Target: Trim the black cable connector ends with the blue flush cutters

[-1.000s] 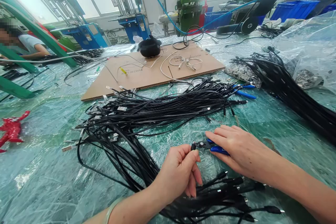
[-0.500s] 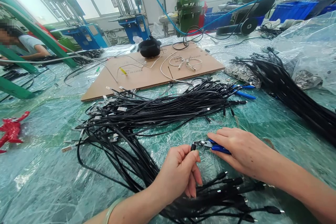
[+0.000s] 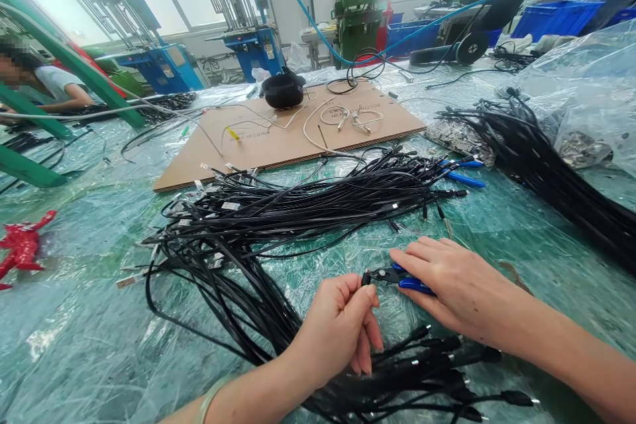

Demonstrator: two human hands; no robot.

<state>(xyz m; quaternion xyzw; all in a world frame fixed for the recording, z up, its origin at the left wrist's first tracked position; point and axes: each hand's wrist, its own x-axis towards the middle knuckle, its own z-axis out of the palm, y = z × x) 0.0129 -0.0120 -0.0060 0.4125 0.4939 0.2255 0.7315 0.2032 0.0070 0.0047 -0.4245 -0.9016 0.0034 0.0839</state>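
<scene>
Between thumb and fingers, my left hand (image 3: 342, 318) pinches a black cable connector (image 3: 366, 278) whose end points up. Blue-handled flush cutters (image 3: 405, 279) are gripped in my right hand (image 3: 442, 278), their jaws right at the connector's tip. Whether the blades touch it I cannot tell. Under my left hand runs a bundle of black USB cables (image 3: 238, 291), with connector ends (image 3: 447, 358) fanned out in front of me. A larger pile of black cables (image 3: 318, 202) lies just beyond my hands, its silver USB plugs toward the left.
Behind the pile lies a cardboard sheet (image 3: 278, 146) bearing a black headset-like object (image 3: 282, 89) and white cables. Another black cable bundle (image 3: 556, 172) lies right, near blue-handled pliers (image 3: 464, 179). A red figure (image 3: 24, 245) sits at left. A person (image 3: 54, 83) sits beyond green posts.
My right hand and the cutters have shifted very slightly, the handles now angled a little differently. My left hand holds the connector in the same place.
</scene>
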